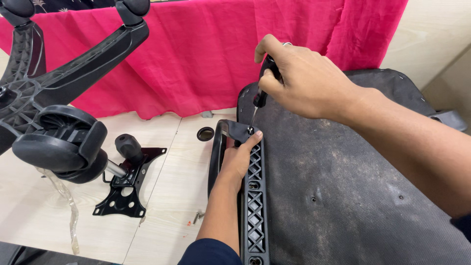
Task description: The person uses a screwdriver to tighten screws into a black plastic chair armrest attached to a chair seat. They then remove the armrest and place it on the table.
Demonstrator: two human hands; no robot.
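Left hand (239,159) grips armrest bracket (255,196); right hand (299,78) holds screwdriver (260,95) near-upright, tip down on screw (250,130).

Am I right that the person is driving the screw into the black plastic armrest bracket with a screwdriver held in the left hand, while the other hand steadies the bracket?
Not quite: the head view shows the black-handled screwdriver in the right hand, its tip on the screw. The left hand steadies the black plastic armrest bracket.
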